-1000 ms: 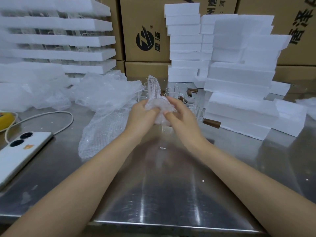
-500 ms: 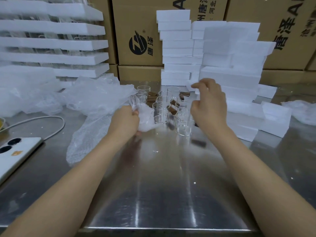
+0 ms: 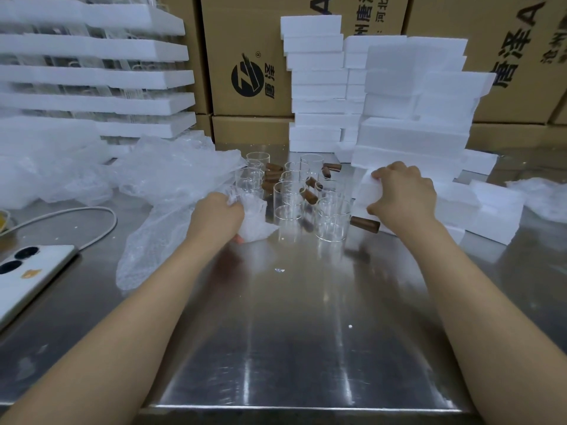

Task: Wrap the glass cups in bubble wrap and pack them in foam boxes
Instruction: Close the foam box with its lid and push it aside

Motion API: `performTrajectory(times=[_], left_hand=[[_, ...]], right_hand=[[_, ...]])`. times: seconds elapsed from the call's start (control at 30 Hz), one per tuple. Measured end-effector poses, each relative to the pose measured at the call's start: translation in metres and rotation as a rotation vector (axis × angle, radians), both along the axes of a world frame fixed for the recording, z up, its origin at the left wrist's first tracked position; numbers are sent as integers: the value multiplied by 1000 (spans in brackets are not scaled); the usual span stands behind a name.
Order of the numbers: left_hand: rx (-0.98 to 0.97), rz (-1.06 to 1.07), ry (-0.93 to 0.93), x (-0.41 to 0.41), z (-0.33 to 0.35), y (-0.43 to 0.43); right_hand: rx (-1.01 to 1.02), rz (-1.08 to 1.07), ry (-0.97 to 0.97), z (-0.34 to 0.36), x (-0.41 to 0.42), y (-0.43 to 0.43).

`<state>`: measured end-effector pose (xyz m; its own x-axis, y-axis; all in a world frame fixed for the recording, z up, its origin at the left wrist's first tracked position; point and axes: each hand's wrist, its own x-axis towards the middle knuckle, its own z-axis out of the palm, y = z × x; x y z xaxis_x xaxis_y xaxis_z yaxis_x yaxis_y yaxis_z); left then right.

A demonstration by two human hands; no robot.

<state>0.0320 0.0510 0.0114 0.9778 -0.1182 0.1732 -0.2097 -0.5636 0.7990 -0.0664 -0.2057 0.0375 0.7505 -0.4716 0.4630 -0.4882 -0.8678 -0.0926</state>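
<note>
Looking at the left hand point(image 3: 217, 217), can you make out the cup inside that wrapped bundle point(image 3: 256, 220)?

No. The wrapping hides it entirely. The fingers curl round the bundle and grip it, most of them tucked out of sight behind it. It sits low over the table point(image 3: 291, 332), about mid-width, just left of the bare glass cups point(image 3: 290, 199).

Which way does it point?

I cannot tell mouth from base. The white lump runs roughly from far-left to near-right, and its near corner is touching or almost touching the steel.

And the bare ones?

Upright, mouths up, bunched toward the far edge. Their brown handles point(image 3: 365, 224) stick out sideways, and the nearest points toward the table's right edge. The clear walls overlap, so a count is unsure.

The right hand point(image 3: 405, 199)?

Fingers and thumb are pinched on a foam box point(image 3: 363, 190) at the foot of the foam stack point(image 3: 414, 139), right of the cups. The fingertips wrap over its top edge. The box blends into the white blocks behind it, so its outline is hard to trace.

Anything cut off?

A phone point(image 3: 27, 277) near the left edge runs out of the picture, with a cable point(image 3: 92, 216) behind it. Loose bubble wrap point(image 3: 175, 176) is heaped at far left, and cardboard boxes point(image 3: 251, 56) stand behind, tops cropped.
</note>
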Motion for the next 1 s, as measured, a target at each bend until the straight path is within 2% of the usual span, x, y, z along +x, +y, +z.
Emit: performTrajectory(times=[0.2,0.33,0.4,0.47,0.5,0.57,0.6,0.67,0.73,0.8,0.93,1.0], left_hand=[[25,34,4,6,-2,5],[37,22,-52,9,-2,8],[140,65,-123,7,-3,7],[233,116,-287,4,-1,5],[215,81,-402,3,0,4],[138,-112,-570,2,7,5],[160,-236,-566,0,10,7],[348,-431,-472,-1,12,11],[550,-479,-426,-1,10,13],[632,-465,-429,0,8,13],[718,-417,-485,3,10,13],[767,-360,-512,3,10,12]], right_hand=[[-80,88,-261,28,-13,25],[-198,280,-774,43,-23,58],[-212,362,-962,41,-23,69],[-86,448,-1026,35,-21,75],[2,487,-1048,32,-21,76],[177,528,-1115,29,-20,75],[265,535,-1153,29,-20,74],[459,566,-1201,30,-20,75],[672,625,-1198,33,-20,74],[847,617,-1072,35,-19,69],[1003,497,-458,26,-11,58],[946,478,-316,18,-9,63]])
